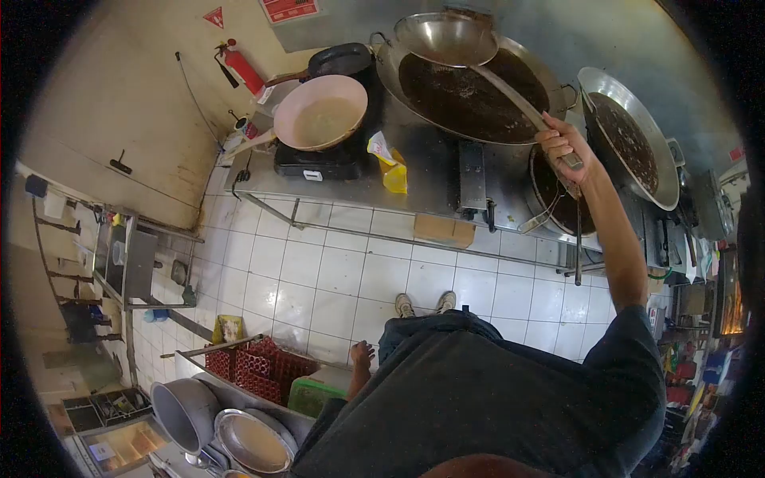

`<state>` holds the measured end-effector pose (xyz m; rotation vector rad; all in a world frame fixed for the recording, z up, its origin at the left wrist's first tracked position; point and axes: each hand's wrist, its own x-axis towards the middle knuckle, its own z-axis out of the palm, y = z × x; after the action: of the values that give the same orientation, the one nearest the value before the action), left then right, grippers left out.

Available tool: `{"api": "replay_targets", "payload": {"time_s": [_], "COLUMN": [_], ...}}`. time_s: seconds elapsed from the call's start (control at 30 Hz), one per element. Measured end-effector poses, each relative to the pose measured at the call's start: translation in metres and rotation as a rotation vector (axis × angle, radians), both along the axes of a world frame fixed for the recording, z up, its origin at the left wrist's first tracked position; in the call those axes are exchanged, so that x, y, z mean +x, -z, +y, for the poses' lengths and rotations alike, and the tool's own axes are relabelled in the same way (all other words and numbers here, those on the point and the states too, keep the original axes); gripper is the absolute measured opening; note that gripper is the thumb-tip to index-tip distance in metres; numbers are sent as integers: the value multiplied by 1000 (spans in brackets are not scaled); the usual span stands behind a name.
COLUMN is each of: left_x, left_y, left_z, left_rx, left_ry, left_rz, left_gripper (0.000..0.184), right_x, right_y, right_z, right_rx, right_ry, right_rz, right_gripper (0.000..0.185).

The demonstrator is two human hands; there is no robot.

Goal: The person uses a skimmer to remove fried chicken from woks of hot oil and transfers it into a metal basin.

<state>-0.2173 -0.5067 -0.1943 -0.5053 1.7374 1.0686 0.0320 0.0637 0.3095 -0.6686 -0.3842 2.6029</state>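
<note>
My right hand (pixel 562 148) is closed around the long handle of a large round metal skimmer (pixel 446 41). The skimmer's bowl is over the far side of a wide wok (pixel 388 80) of dark oil, with small bubbles on the surface. Below my right forearm is a smaller pot (pixel 586 227) of dark liquid with a wire-handled tool at its rim. Another large wok (pixel 669 179) of dark, frothy oil stands to the right. My left hand (pixel 362 354) hangs by my side, holding nothing, its fingers slightly apart.
A pale pan (pixel 287 119) sits on a black portable stove (pixel 315 166) at the left. A yellow packet (pixel 394 177) lies on the steel counter (pixel 430 187). Red crates (pixel 263 366), a grey pot (pixel 183 414) and a metal bowl (pixel 255 442) are behind my left side.
</note>
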Motion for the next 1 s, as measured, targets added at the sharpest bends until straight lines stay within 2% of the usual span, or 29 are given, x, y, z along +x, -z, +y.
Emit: {"api": "replay_targets", "payload": {"time_s": [0.07, 0.17, 0.2, 0.27, 0.33, 0.4, 0.5, 0.57, 0.6, 0.67, 0.7, 0.73, 0.8, 0.83, 0.87, 0.97, 1.0], "left_x": [1, 5, 5, 8, 10, 10, 10, 11, 12, 14, 14, 13, 12, 13, 15, 20, 18], "left_y": [0, -3, -9, -33, -8, 3, -7, -12, -13, -13, 3, 32, 43, 34, 23, -4, -4], "left_z": [0, 5, 7, 16, 4, -1, 9, 13, 12, 6, -2, -10, -15, -12, -9, 2, 4], "left_rx": [-6, -54, -64, -86, 44, 95, 56, 29, 68, 140, 156, 174, 187, 182, 178, 165, 165], "left_ry": [45, 70, 126, 236, 201, 164, 113, 75, 54, 13, 115, 218, 299, 273, 249, 190, 178], "left_rz": [-1, -7, 17, 62, 72, 71, 52, 40, 53, 76, 150, 224, 274, 252, 230, 167, 153], "left_gripper": [30, 29, 29, 29, 30, 31, 32, 32, 32, 32, 32, 32, 33, 34, 35, 37, 38], "right_x": [9, 15, 21, 31, 42, 60, 121, 124, 120, 92, 74, 67, 47, 35, 21, 21, 18], "right_y": [-5, -23, -22, -16, -7, 12, 85, 95, 92, 63, 47, 43, 32, 24, 16, 41, 40], "right_z": [5, -6, -2, 1, 10, 28, 103, 99, 87, 43, 21, 14, 4, -2, -15, 8, 6], "right_rx": [199, 612, 695, 916, 1109, 1268, 1829, 1711, 1554, 1139, 887, 808, 578, 467, 465, 256, 97], "right_ry": [33, 124, 127, 157, 141, 85, 63, -29, -52, -54, -41, -43, -34, -28, -15, -238, -172], "right_rz": [-192, -593, -700, -987, -1211, -1370, -1634, -1551, -1460, -1254, -1119, -966, -900, -862, -806, -408, -282], "right_gripper": [22, 21, 35, 46, 54, 57, 58, 57, 57, 57, 57, 41, 32, 27, 15, 15, 16]}}
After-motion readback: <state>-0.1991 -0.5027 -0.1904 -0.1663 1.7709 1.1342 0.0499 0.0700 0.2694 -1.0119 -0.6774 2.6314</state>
